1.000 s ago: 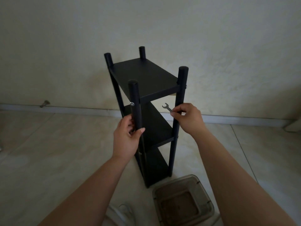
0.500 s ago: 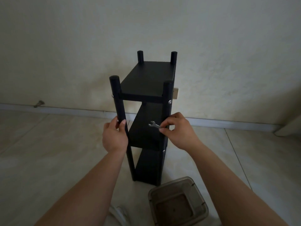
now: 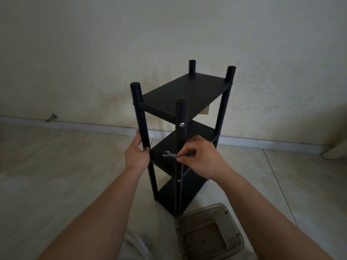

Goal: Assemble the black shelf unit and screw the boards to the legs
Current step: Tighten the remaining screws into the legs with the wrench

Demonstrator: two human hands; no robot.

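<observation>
The black shelf unit [image 3: 185,91] stands upright on the tiled floor, with three boards between four round legs. My left hand [image 3: 137,155] grips the near left leg [image 3: 139,117] at the height of the middle board. My right hand [image 3: 200,158] pinches a small silver wrench [image 3: 170,154] and also touches the near front leg [image 3: 180,139]. A silver screw head [image 3: 181,124] shows on that leg under the top board, and a smaller one [image 3: 179,181] sits lower down.
A clear plastic tub [image 3: 208,233] lies on the floor at the shelf's foot. A white baseboard [image 3: 75,125] runs along the wall behind. A small metal piece [image 3: 51,117] sticks out of the wall at the left. Something white [image 3: 135,243] lies near my arms.
The shelf unit has turned about its upright axis between my hands, so a different corner faces me. Both hands have shifted their hold on the legs, the wrench staying in my right hand.
</observation>
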